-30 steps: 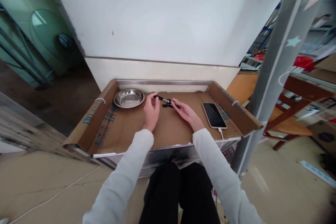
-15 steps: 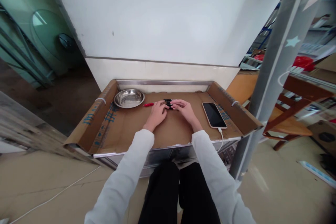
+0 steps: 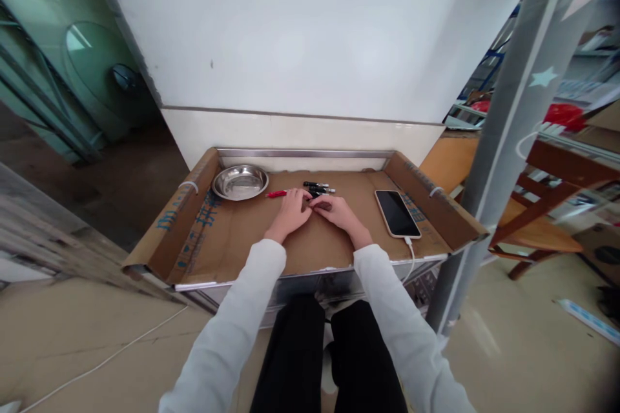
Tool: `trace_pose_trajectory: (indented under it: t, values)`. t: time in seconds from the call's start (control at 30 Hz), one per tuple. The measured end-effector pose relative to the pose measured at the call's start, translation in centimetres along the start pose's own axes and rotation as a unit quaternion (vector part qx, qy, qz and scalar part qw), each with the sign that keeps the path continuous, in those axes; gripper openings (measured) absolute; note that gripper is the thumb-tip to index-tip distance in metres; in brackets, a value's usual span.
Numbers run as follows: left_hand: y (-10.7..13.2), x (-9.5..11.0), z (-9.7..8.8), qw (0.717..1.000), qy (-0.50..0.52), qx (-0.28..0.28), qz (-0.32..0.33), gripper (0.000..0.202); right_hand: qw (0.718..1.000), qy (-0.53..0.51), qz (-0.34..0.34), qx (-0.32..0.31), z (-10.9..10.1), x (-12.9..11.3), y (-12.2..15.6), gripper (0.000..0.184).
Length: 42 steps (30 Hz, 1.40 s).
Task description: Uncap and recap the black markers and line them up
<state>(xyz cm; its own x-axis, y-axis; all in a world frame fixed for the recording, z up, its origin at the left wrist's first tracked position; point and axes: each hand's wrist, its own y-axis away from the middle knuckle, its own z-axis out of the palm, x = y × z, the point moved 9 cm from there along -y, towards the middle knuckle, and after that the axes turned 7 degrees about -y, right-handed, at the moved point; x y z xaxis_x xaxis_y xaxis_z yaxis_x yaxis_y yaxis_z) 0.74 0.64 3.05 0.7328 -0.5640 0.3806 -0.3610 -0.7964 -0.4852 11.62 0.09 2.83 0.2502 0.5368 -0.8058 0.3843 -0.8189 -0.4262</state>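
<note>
Lightly, I'd steady the mid-frame black pens (image 3: 314,185) with left hand (image 3: 290,211) and right hand (image 3: 340,214); their grip I can't tell

We've got a phone (image 3: 398,214) lying screen-up, white cable (image 3: 409,245) plugged in, and over right, a wooden chair (image 3: 571,173) beyond the star-stickered grey post (image 3: 508,116).

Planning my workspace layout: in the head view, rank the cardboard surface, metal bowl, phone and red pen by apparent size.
1. Cardboard surface
2. Metal bowl
3. Phone, somewhat smaller-looking though nearer the camera
4. Red pen, smallest; the left hand may hide one end
</note>
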Motion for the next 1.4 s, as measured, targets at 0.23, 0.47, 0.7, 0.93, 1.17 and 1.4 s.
trace_pose_trajectory:
  t: [0.23, 0.47, 0.7, 0.93, 1.17, 1.4]
  values:
    - [0.3, 0.8, 0.4, 0.998, -0.009, -0.052, 0.018, 0.018, 0.986, 0.084, -0.019, 0.142, -3.8, -1.8, 0.6, 0.021]
    - [0.0, 0.5, 0.5, 0.999, -0.015, -0.050, 0.014, 0.018, 0.994, 0.089, 0.036, 0.058, -2.7, 0.0, 0.8, 0.015]
    - [-0.4, 0.8, 0.1, 0.998, -0.054, -0.030, 0.031, 0.014, 0.994, 0.096, 0.043, 0.009, -1.5, 0.3, 0.7, 0.010]
    - [-0.7, 1.0, 0.2, 0.998, -0.055, -0.025, 0.027, 0.009, 0.988, 0.140, 0.011, 0.057, -2.7, 0.4, 0.0, 0.009]
    - [-0.8, 0.7, -0.1, 0.995, -0.098, -0.014, -0.009, 0.006, 0.981, 0.173, 0.005, 0.087, -3.1, 1.0, -0.3, 0.010]
    - [-0.9, 0.6, -0.1, 0.995, -0.098, -0.015, -0.023, 0.008, 0.980, 0.172, -0.003, 0.095, -2.8, 0.3, -0.5, 0.009]
